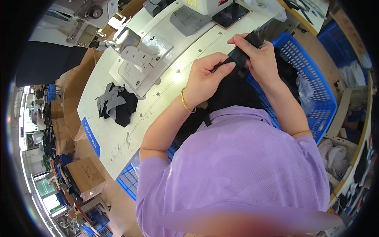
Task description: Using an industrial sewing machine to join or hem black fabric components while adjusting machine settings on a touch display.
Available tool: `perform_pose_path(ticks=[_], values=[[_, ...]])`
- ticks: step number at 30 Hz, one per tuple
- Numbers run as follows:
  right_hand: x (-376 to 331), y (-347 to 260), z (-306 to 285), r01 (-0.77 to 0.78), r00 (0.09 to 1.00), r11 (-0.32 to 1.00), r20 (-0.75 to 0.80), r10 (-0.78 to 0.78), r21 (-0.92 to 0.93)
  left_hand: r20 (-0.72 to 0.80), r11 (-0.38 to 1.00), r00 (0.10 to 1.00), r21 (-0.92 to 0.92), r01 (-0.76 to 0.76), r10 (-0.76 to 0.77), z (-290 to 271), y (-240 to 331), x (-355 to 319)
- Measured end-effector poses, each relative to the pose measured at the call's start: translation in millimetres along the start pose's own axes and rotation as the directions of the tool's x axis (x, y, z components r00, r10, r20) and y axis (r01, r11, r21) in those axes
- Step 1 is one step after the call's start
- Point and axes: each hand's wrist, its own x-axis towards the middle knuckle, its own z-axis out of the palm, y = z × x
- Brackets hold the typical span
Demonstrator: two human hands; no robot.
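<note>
Between my hands, near the table's right edge, I hold a piece of black fabric [238, 57]. My left hand [207, 75] pinches its lower left part between thumb and fingers; a gold bangle [184, 100] circles that wrist. Higher up and to the right, my right hand [260, 59] is closed round the folded upper end, its thumb lying across the cloth. More black cloth [233, 93] lies below my hands, over my lap. Left of my hands, the sewing machine [136, 59] stands on the white table [118, 146].
A pile of black and grey fabric pieces [116, 103] lies on the table's left part. At the back are a grey fabric piece [188, 20] and a phone [230, 15]. A blue plastic basket [316, 79] stands close at my right. A cardboard box [86, 177] sits at lower left.
</note>
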Motion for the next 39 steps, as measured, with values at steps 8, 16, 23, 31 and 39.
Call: perform_pose_path(ticks=[8, 16, 23, 31, 39], values=[[6, 16, 25, -0.126, 0.992, 0.992, 0.023, 0.127, -0.020, -0.163, 0.979, 0.982, -0.196, 0.061, -0.094, -14, -6, -18], [11, 47, 80, 0.000, 0.979, 0.992, 0.202, 0.026, -0.127, -0.310, 0.941, 0.937, -0.333, 0.055, -0.164, -63, -3, -74], [35, 99, 195, 0.774, 0.540, 0.607, 0.689, -0.483, -0.181, -0.613, 0.992, 0.784, -0.002, 0.124, -0.099, -162, 3, -162], [32, 152, 294, 0.926, 0.307, 0.320, 0.890, -0.338, -0.198, -0.658, 0.233, 0.536, 0.720, 0.654, 0.528, -338, 4, -206], [0, 171, 276, 0.930, 0.334, 0.223, 0.923, -0.190, -0.291, -0.652, 0.163, 0.757, 0.751, 0.639, 0.037, -398, -31, -174]])
